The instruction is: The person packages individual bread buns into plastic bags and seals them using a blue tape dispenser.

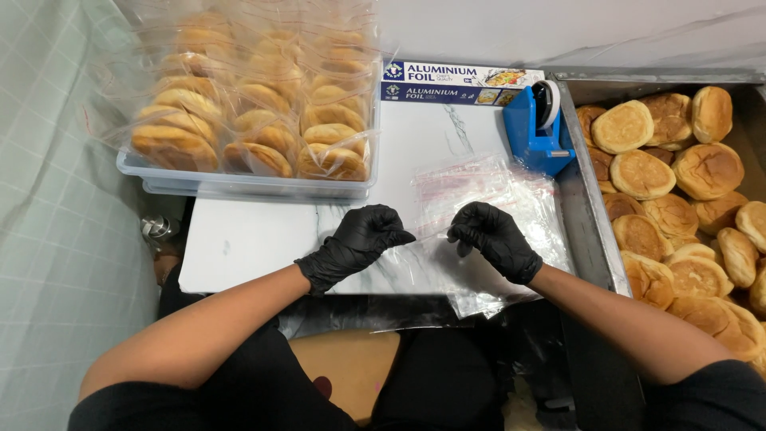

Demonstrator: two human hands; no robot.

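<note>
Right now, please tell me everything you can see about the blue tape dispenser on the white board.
The blue tape dispenser is a plastic desk type with a heavy base and a roll of clear tape on a white and black core at its top. It stands upright at the far right edge of the white board, beside the metal tray. A stack of clear bags lies against its near side. Neither hand touches it.

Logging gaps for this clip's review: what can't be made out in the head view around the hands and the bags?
- Clear bag pinched by left hand and right hand: its edges are lost against the bag stack below.
- Loose buns: tray cut off by the right edge.
- Bagged buns: back rows blurred by glare in the tub.
- Tape dispenser: tape end too small.
</note>
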